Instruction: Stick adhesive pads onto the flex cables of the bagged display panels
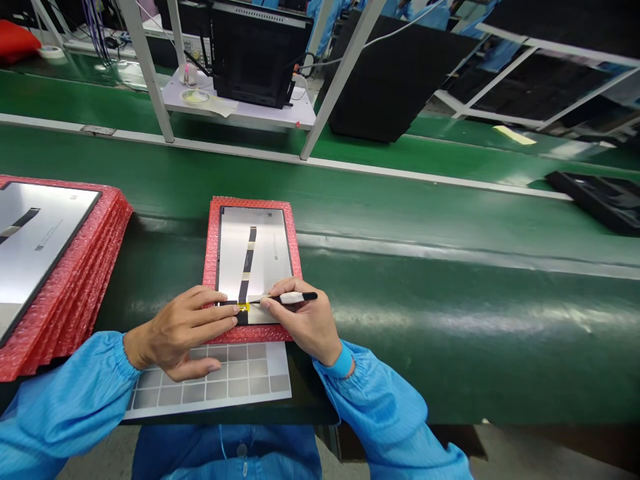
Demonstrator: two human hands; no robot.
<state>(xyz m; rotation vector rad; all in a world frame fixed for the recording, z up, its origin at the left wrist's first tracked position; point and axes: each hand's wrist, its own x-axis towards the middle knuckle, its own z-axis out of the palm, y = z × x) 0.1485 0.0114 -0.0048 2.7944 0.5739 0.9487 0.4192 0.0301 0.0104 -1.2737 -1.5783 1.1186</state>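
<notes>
A silver-backed display panel point(270, 253) lies face down on a red bubble-wrap sheet point(211, 250). Down its middle runs a black flex cable point(247, 263), with a small yellow tape piece point(243, 307) at the lower end. My left hand point(187, 327) is open, fingers outstretched, their tips resting on the panel's lower left by the tape. Between the fingers of my right hand point(307, 327) is a slim pen-like tool point(293, 297) with a white grip and black end. Its thin dark tip points left and reaches close to the tape; whether they touch I cannot tell.
A sheet with grey squares point(245, 380) lies under my left hand at the table's near edge. At left stands a stack of red bubble-wrap pouches point(107, 253) topped by another panel point(50, 227). Beyond the green bench point(450, 280), a shelf point(240, 115) carries a black device point(257, 57).
</notes>
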